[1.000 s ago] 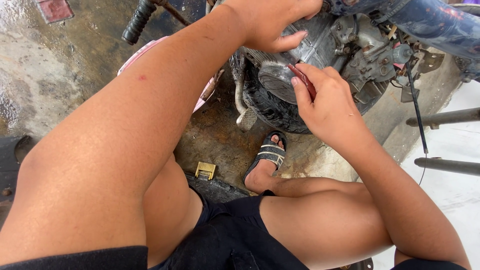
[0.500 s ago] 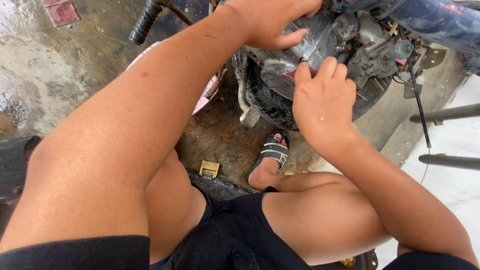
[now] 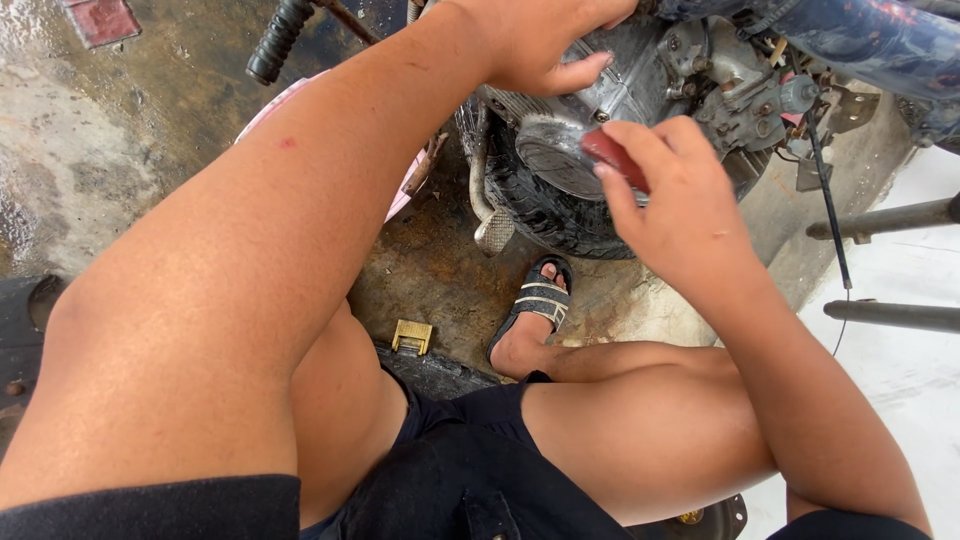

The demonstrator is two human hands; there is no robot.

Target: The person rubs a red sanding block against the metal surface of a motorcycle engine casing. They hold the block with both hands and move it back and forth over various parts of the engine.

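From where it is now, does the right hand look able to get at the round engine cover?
Probably yes. The right hand, holding a red-handled tool, hovers right over the round engine cover, with nothing between them. The left hand rests higher on the engine, clear of it.

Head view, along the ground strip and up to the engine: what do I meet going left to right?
Black rubber foot peg → small brass-coloured block on the ground → sandalled foot → round engine side cover → right hand holding a red-handled tool → two metal bars at the far right.
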